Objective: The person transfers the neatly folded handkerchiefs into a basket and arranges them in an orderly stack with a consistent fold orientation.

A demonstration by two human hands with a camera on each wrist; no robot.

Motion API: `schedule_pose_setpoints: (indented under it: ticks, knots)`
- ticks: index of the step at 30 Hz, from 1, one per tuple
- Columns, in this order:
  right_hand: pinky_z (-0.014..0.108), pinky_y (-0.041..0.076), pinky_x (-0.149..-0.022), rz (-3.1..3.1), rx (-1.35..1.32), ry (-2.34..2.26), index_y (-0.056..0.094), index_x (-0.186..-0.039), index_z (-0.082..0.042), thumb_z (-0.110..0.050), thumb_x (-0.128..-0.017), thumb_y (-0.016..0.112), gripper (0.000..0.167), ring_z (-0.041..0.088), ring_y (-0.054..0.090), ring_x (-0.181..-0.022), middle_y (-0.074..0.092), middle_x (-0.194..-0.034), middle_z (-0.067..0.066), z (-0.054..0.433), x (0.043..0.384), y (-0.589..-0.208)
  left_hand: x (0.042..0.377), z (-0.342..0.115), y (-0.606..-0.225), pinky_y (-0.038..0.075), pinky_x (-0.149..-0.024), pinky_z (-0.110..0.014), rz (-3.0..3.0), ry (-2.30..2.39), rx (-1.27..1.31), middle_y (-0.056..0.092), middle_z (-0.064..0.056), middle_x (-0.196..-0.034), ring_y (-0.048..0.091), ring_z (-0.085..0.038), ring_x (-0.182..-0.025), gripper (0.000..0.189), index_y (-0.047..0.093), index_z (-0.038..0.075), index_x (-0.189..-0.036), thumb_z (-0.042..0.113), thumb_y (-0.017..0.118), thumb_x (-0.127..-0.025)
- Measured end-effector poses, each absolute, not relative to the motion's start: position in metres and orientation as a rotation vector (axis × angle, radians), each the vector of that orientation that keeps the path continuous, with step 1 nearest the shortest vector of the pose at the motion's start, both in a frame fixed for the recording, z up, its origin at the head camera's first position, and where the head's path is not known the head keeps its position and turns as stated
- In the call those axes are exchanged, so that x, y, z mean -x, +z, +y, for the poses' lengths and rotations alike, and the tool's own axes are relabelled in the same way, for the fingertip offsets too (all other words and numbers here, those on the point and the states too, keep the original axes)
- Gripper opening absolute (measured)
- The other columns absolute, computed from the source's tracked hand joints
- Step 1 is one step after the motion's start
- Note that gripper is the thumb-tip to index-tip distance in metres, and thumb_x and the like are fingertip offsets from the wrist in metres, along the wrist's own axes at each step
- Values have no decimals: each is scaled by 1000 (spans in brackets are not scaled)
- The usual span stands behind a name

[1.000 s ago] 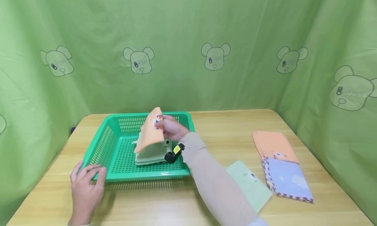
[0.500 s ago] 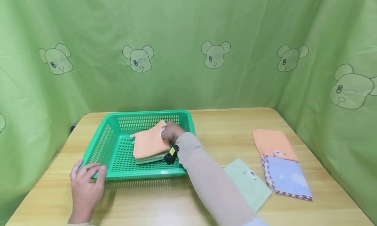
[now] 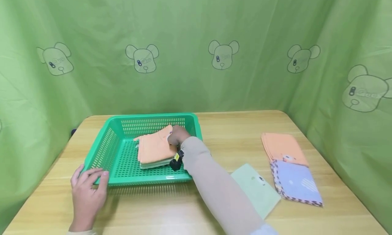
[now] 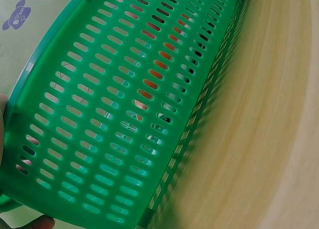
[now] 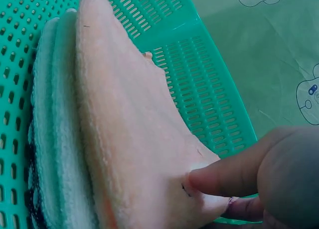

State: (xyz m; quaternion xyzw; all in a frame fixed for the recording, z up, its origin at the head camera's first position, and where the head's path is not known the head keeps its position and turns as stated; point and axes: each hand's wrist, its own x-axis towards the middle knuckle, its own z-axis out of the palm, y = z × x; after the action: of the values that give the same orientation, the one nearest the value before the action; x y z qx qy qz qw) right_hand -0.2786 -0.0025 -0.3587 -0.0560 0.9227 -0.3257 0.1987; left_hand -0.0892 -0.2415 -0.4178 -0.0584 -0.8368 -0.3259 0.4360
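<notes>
Nearest, the left hand (image 3: 87,196) rests on the near left corner of the basket (image 3: 144,180), fingers spread (whether they truly grip it, I can't tell). Rightward on the tabletop (image 3: 147,211) lies a green cloth (image 3: 257,192), just beside a blue cloth (image 3: 298,182). Inside the basket, an orange cloth (image 3: 154,148) covers a pile (image 3: 153,165) of pale green, and the right hand (image 3: 179,135) pinches its raised far right corner. I'd call this the laying-down step; the next move seems to want those fingers loosened and the corner lowered flat. A second ago that cloth was held up tilted; now most of it rests. Farther back come a second orange cloth (image 3: 284,146), touching the blue one, and the curtain (image 3: 183,85).
</notes>
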Motion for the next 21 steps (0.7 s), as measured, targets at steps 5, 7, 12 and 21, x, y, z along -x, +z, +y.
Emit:
schedule_pose_setpoints:
  ticks: [5, 7, 12, 21]
  knots:
    - [27, 27, -44, 2599, 150, -885, 55, -101, 4, 5, -85, 52, 17, 15, 31, -52, 51, -91, 14, -3, 279, -359, 90, -242, -418, 17, -113, -43, -2071, -810, 153, 68, -25, -88, 54, -29, -89, 16, 70, -7, -78, 8, 66, -81]
    - [27, 29, -44, 2601, 138, -880, 56, -103, 5, 5, -84, 54, 19, 16, 33, -52, 52, -92, 14, -3, 279, -360, 89, -242, -419, 18, -113, -42, -2072, -801, 153, 68, -25, -88, 54, -28, -88, 16, 70, -7, -78, 8, 66, -81]
    - [28, 31, -43, 2601, 108, -920, 38, -137, 9, 3, -85, 59, 57, 17, 35, -51, 55, -112, 22, -1, 279, -360, 88, -241, -419, 17, -113, -40, -2082, -800, 137, 68, -25, -89, 54, -25, -89, 16, 70, -6, -78, 9, 65, -82]
    - [28, 23, -41, 2547, 95, -992, 9, -153, 0, 2, -84, 54, 83, 13, 21, -44, 55, -119, 23, -1, 275, -357, 88, -240, -416, 16, -113, -42, -2088, -817, 131, 68, -25, -90, 54, -32, -93, 16, 70, -6, -79, 9, 65, -82]
